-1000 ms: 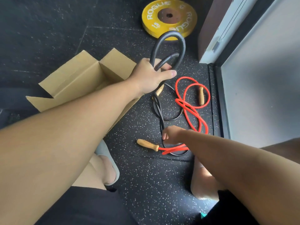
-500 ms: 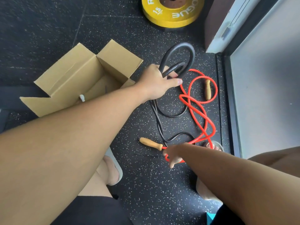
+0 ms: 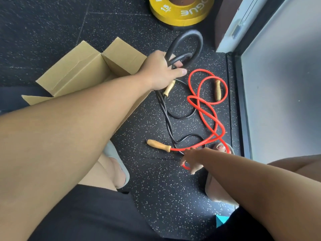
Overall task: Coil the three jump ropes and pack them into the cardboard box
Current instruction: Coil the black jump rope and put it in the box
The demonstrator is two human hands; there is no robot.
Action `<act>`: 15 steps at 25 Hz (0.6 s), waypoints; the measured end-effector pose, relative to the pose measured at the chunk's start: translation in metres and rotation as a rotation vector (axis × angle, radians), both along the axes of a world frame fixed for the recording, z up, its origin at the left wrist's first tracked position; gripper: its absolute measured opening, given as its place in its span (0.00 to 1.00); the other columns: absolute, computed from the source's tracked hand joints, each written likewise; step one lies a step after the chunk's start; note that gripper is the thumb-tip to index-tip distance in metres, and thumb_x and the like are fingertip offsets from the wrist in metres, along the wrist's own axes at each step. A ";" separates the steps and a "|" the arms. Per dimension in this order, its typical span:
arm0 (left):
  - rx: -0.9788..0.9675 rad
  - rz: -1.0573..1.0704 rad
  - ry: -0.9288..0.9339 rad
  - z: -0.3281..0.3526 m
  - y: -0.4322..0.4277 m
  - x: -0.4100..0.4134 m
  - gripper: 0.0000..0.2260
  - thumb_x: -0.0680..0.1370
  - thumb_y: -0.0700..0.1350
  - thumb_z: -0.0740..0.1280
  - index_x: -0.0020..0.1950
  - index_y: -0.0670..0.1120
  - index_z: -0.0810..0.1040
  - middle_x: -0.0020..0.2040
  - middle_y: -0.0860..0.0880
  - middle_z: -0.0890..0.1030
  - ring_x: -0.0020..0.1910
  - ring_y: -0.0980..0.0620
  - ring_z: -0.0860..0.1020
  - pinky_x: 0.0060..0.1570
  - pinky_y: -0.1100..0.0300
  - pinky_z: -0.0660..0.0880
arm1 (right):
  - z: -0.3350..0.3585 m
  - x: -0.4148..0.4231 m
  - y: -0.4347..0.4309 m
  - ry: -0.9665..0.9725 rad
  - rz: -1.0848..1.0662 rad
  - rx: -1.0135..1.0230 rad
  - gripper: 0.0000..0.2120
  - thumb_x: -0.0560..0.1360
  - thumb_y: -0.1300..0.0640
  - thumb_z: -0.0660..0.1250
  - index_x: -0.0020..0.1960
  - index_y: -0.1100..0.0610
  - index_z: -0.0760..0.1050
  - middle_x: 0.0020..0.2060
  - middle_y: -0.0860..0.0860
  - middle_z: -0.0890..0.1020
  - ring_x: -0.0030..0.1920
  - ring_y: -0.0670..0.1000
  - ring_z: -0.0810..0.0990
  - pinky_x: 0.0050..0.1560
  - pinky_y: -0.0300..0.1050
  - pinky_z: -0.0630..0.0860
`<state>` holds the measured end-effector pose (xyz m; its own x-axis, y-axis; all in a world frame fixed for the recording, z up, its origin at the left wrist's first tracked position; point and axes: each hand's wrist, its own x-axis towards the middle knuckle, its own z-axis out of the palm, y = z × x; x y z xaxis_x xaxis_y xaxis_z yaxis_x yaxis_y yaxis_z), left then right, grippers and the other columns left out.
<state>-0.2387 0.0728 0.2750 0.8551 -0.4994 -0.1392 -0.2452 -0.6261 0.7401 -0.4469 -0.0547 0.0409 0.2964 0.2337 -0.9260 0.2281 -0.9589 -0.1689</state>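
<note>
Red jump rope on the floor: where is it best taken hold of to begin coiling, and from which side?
Grip the wooden handle of the red jump rope nearest the feet, from above, fingers across it: it lies flat with bare floor around, unlike the tangled cord. The right hand pinches the cord beside it.

The cardboard box (image 3: 78, 72) looks matt, brown, creased. The red jump rope (image 3: 191, 99) shines smooth, rubbery plastic; its handle (image 3: 159, 145) is pale satin wood. The black jump rope (image 3: 200, 47), duller sheen. The floor (image 3: 173, 188): rough, speckled black rubber.
</note>
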 end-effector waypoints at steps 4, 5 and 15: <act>0.004 -0.043 0.010 -0.003 0.001 -0.014 0.07 0.72 0.53 0.75 0.44 0.52 0.83 0.20 0.63 0.71 0.24 0.65 0.70 0.28 0.73 0.63 | -0.018 -0.006 0.010 -0.144 -0.074 -0.038 0.51 0.65 0.38 0.75 0.81 0.44 0.52 0.70 0.54 0.62 0.71 0.59 0.63 0.61 0.55 0.73; 0.012 -0.050 0.016 -0.005 0.002 -0.016 0.07 0.72 0.53 0.75 0.45 0.52 0.83 0.20 0.63 0.72 0.24 0.65 0.70 0.29 0.73 0.64 | -0.022 -0.009 0.014 -0.157 -0.071 -0.056 0.52 0.65 0.38 0.76 0.81 0.45 0.52 0.71 0.56 0.60 0.71 0.59 0.62 0.63 0.57 0.72; 0.043 -0.085 0.047 -0.015 -0.014 -0.003 0.07 0.71 0.54 0.75 0.43 0.53 0.82 0.22 0.61 0.72 0.24 0.65 0.70 0.29 0.74 0.64 | -0.035 -0.002 0.013 -0.200 -0.018 -0.076 0.45 0.63 0.36 0.75 0.74 0.49 0.64 0.69 0.57 0.65 0.71 0.59 0.66 0.68 0.60 0.62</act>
<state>-0.2414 0.0592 0.2605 0.8018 -0.5628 -0.2012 -0.2647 -0.6362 0.7247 -0.4488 -0.0419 0.0060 0.4796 0.1587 -0.8630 0.2330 -0.9712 -0.0492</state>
